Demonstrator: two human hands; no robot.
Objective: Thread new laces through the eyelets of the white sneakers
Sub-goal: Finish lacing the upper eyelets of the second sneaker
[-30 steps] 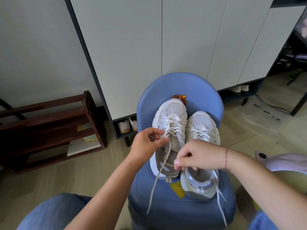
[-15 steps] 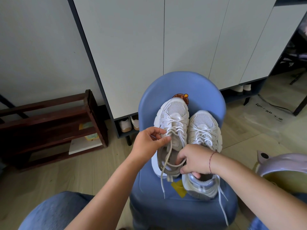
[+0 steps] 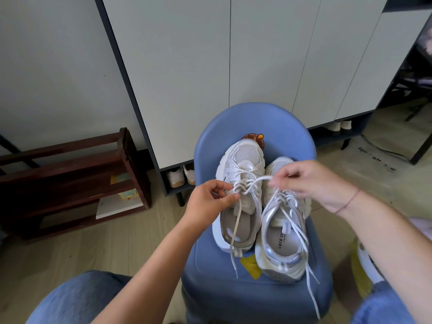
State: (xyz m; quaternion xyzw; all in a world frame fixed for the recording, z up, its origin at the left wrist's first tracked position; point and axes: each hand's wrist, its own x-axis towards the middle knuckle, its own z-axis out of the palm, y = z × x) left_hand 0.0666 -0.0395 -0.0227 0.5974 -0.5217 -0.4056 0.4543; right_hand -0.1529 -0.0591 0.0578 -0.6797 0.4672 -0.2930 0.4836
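Since half a second ago our right hand (image 3: 313,183) has swung up from beside the heel of the left sneaker (image 3: 245,157) and out to the right, and the lace (image 3: 259,180) it carries now runs in a taut line from that sneaker's upper eyelets to its fingertips (image 3: 274,182). Those fingertips are smeared by motion: we can see them curled and pinching the lace, but not which fingers do the work. The hand hides most of the toe of the right sneaker (image 3: 282,232), and we cannot tell which eyelet the strand comes out of (the crossings there bunch into a tangle of white). Our left hand (image 3: 208,202) sits against the outer side of the left sneaker, thumb and forefinger pinching the lace just beside the eyelets. Below that pinch the other end hangs loose over the heel and onto the seat of the blue chair (image 3: 257,120), where both sneakers stand side by side, toes toward the chair back. A brown sticker (image 3: 253,136) is partly hidden behind the left sneaker's toe.
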